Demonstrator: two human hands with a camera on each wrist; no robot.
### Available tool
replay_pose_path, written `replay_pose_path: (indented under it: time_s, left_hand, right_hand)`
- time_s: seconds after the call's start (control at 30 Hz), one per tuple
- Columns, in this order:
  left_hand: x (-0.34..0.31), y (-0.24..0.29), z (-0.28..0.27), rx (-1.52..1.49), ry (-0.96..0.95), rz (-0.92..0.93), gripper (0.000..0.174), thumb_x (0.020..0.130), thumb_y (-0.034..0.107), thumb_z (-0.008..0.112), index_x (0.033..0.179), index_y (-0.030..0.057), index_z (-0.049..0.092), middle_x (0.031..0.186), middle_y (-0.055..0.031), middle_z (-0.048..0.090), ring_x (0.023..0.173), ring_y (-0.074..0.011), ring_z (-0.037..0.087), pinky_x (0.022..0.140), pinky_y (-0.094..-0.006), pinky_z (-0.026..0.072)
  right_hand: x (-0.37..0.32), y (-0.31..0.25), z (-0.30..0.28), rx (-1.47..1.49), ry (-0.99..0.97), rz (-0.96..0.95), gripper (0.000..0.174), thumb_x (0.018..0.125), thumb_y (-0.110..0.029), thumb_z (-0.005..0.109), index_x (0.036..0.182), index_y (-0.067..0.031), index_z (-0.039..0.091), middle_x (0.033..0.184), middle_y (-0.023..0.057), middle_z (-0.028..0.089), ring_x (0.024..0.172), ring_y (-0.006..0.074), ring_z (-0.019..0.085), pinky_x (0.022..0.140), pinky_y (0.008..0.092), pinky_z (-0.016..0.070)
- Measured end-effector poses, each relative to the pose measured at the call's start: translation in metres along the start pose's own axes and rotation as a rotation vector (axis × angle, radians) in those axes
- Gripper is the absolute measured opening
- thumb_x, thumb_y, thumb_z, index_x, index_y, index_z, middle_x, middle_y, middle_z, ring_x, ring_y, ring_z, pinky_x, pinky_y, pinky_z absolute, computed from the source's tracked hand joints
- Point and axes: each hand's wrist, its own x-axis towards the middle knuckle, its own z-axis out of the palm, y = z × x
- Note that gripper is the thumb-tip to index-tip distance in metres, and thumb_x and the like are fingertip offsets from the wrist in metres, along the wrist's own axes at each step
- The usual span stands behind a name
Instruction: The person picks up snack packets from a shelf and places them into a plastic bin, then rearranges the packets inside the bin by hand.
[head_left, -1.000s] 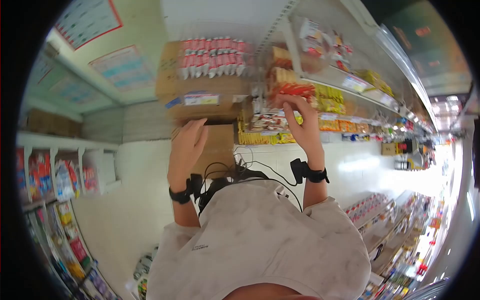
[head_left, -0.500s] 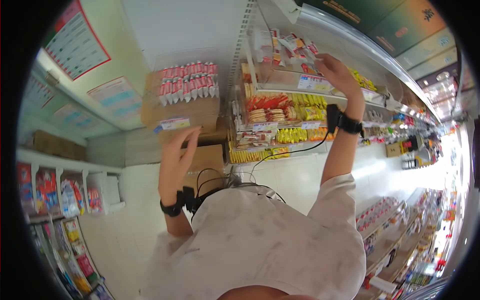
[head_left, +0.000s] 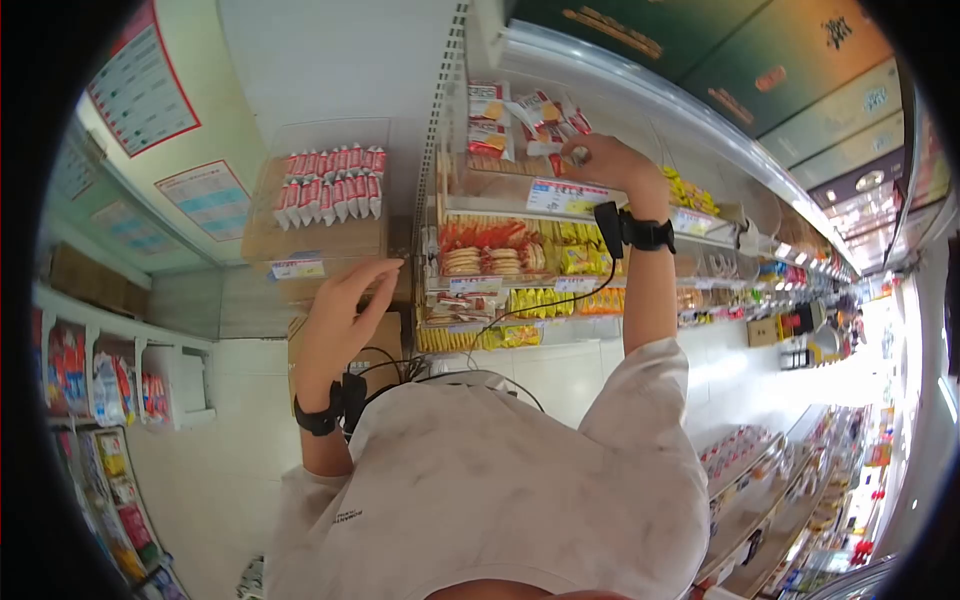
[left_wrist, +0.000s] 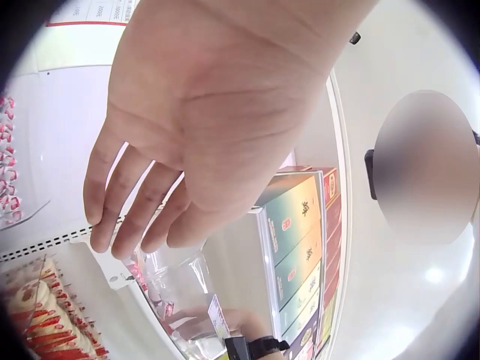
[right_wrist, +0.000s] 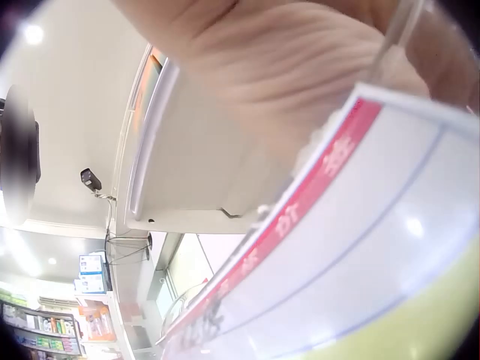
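Note:
My right hand [head_left: 618,168] reaches over the front of a clear bin on the upper shelf, fingers bent down among red-and-white snack packets [head_left: 538,108]. Its fingertips are right at one of the packets; I cannot tell if they pinch it. A price label [right_wrist: 322,217] on the bin's front fills much of the right wrist view and hides the fingers. My left hand [head_left: 345,318] hovers in front of the shelves, fingers loosely extended and nothing in it. The left wrist view shows its bare palm [left_wrist: 202,112].
Left of the bin, red-and-white tubes [head_left: 330,185] stand in rows on a cardboard box. Lower shelves hold bagged round biscuits [head_left: 500,260] and yellow packets [head_left: 582,255]. Large green-and-orange boxes [head_left: 700,60] are above. A cable [head_left: 545,300] runs from my right wrist camera.
My right hand has risen from the lower biscuits to the upper bin and gone down among its packets. The view has swung right. My left hand stays raised and loose.

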Motion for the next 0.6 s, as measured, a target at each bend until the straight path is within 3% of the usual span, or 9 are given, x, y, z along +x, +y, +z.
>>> replay_pose_path:
  time_s: [0.1,0.17,0.2,0.27,0.37,0.4,0.5,0.6]
  left_hand:
    - [-0.004,-0.007,-0.001,0.016,0.041,0.025,0.022,0.096,0.005,0.063,0.117,0.0,0.066,0.1,-0.0162,0.07,0.09,-0.0278,0.07,0.075,-0.038,0.0546]
    - [-0.006,0.0,-0.003,-0.02,0.047,-0.106,0.022,0.096,0.005,0.063,0.117,0.0005,0.066,0.101,-0.0162,0.07,0.091,-0.0291,0.07,0.076,-0.0383,0.0545]
    - [-0.007,0.003,-0.005,-0.035,0.048,-0.178,0.022,0.096,0.005,0.063,0.117,0.0007,0.066,0.101,-0.0163,0.07,0.092,-0.0297,0.07,0.077,-0.0384,0.0544]
    - [-0.007,-0.006,-0.005,0.052,0.041,-0.115,0.022,0.095,0.005,0.063,0.117,0.0011,0.067,0.101,-0.0163,0.07,0.092,-0.0309,0.069,0.077,-0.0381,0.0543]
    - [-0.005,-0.009,-0.004,0.099,-0.016,-0.092,0.022,0.094,0.005,0.063,0.116,0.0012,0.067,0.103,-0.0165,0.07,0.093,-0.0334,0.068,0.08,-0.0382,0.0533]
    - [-0.005,-0.01,-0.003,0.1,-0.032,-0.103,0.022,0.095,0.005,0.063,0.116,0.0011,0.067,0.104,-0.0167,0.07,0.093,-0.0335,0.068,0.081,-0.038,0.0531]
    - [-0.002,-0.011,-0.001,0.102,-0.072,-0.11,0.022,0.096,0.005,0.062,0.117,0.0009,0.067,0.106,-0.0172,0.07,0.096,-0.0327,0.069,0.084,-0.0367,0.0525]
    - [0.0,-0.009,0.0,0.1,-0.102,-0.113,0.022,0.097,0.006,0.062,0.117,0.0004,0.067,0.108,-0.0175,0.071,0.098,-0.0305,0.07,0.086,-0.0345,0.0527]
  right_hand:
    - [0.003,-0.004,-0.001,0.092,0.013,-0.036,0.045,0.08,-0.034,0.08,0.117,-0.0112,0.069,0.101,0.0164,0.071,0.094,0.0274,0.069,0.084,0.0372,0.0532]
    - [0.003,0.002,0.0,0.173,0.018,-0.144,0.046,0.076,-0.03,0.082,0.115,-0.0096,0.068,0.099,0.0193,0.071,0.096,0.0315,0.069,0.084,0.0405,0.0532]
    - [0.005,0.001,-0.003,0.237,-0.003,-0.134,0.046,0.078,-0.03,0.082,0.117,-0.0092,0.068,0.1,0.0173,0.071,0.095,0.0293,0.068,0.085,0.0391,0.0531]
    - [0.007,-0.005,-0.01,0.383,-0.044,-0.088,0.047,0.082,-0.031,0.081,0.122,-0.0084,0.067,0.102,0.0134,0.07,0.093,0.0249,0.067,0.087,0.0361,0.0528]
    - [0.003,-0.004,0.008,0.136,0.155,-0.157,0.05,0.084,-0.028,0.08,0.127,-0.0085,0.065,0.106,0.0127,0.069,0.096,0.0246,0.065,0.09,0.0353,0.0519]
    - [0.005,-0.005,0.009,0.042,0.036,-0.052,0.051,0.086,-0.027,0.079,0.131,-0.0094,0.063,0.109,0.0124,0.068,0.097,0.0238,0.064,0.091,0.034,0.051]
    - [0.006,-0.002,0.012,0.368,-0.08,-0.114,0.051,0.086,-0.027,0.079,0.131,-0.0087,0.063,0.111,0.0121,0.068,0.097,0.0231,0.063,0.09,0.0329,0.0511]
    - [0.002,-0.01,-0.001,0.263,-0.154,-0.047,0.054,0.085,-0.026,0.08,0.132,-0.0063,0.062,0.112,0.0116,0.069,0.097,0.0215,0.064,0.089,0.0323,0.0511]
